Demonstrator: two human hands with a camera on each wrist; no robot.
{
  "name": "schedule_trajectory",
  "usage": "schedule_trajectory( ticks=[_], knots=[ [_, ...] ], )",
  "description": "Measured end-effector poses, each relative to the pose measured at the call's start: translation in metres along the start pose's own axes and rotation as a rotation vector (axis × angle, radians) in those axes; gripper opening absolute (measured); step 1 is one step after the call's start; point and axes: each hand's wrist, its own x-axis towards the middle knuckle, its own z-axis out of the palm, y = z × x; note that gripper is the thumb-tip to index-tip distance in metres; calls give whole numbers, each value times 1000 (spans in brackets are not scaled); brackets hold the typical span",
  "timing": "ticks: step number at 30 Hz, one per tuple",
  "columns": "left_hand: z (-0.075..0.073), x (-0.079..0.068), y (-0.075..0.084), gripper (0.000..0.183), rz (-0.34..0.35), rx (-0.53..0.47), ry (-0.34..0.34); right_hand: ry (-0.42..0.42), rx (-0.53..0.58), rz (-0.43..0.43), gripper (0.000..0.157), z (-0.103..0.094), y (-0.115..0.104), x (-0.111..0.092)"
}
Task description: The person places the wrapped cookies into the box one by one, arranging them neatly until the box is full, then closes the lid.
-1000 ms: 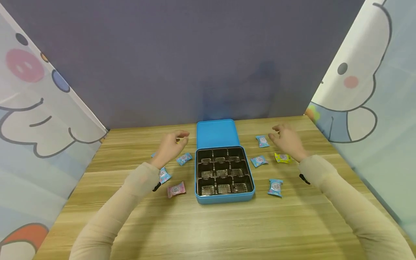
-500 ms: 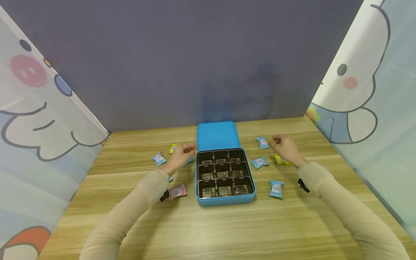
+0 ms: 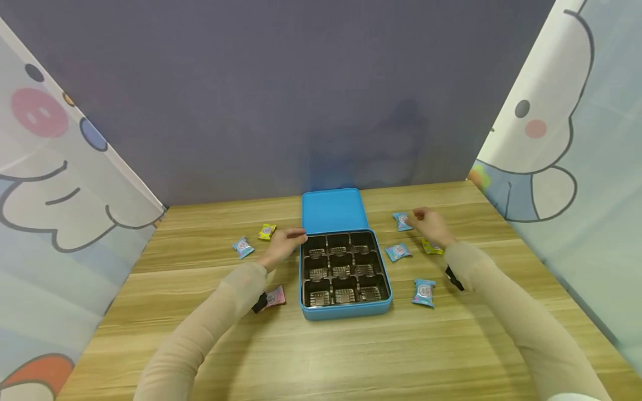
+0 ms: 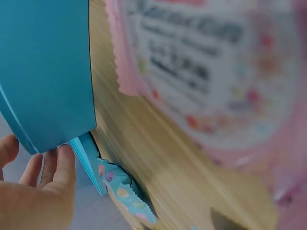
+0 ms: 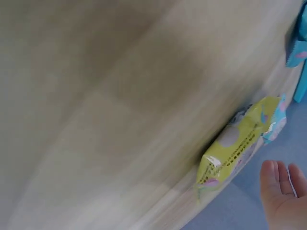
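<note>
A blue tin box (image 3: 346, 313), its lid (image 3: 334, 211) folded back, holds a black tray (image 3: 341, 267) of small compartments. My left hand (image 3: 285, 245) is at the box's rear left corner; in the left wrist view its fingertips (image 4: 64, 155) appear to touch the edge. Close to the left wrist lies a pink wrapped candy (image 3: 276, 297), partly covered by the black wrist strap. Relaxed and holding nothing, my right hand (image 3: 431, 225) hovers beside a blue wrapped candy (image 3: 401, 220). A yellow wrapped candy (image 3: 431, 247) lies under that hand, partly hidden.
On the left lie another blue candy (image 3: 243, 248) and a yellow candy (image 3: 267, 231). To the right of the box are two more blue candies, a nearer one (image 3: 423, 293) and a farther one (image 3: 398, 252). A grey panel (image 3: 241, 111) stands behind the wooden table (image 3: 321, 362).
My left hand has moved right and down to the box's corner, uncovering the left yellow and blue candies. The right hand has shifted slightly toward the rear blue candy. The box stays put.
</note>
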Motion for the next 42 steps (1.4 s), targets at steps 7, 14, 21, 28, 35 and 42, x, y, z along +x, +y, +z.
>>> schedule_trajectory(
  ticks=[7,14,21,28,35,42],
  knots=[
    [1,4,-2,35,-40,28,9,-19,-48,56,66,3,-5,18],
    [-3,6,-6,36,-71,9,-8,-34,-5,97,68,13,-8,30],
    [-3,5,-6,37,-89,0,-37,-13,55,70,71,21,1,31],
    [-3,4,-8,37,-122,-13,-39,-22,8,74,72,28,6,31],
    [-1,8,-7,40,-80,-25,-52,-17,-8,54,71,26,8,32],
    [-2,10,-9,41,-17,15,-64,-36,-28,20,67,22,9,35]
  ],
)
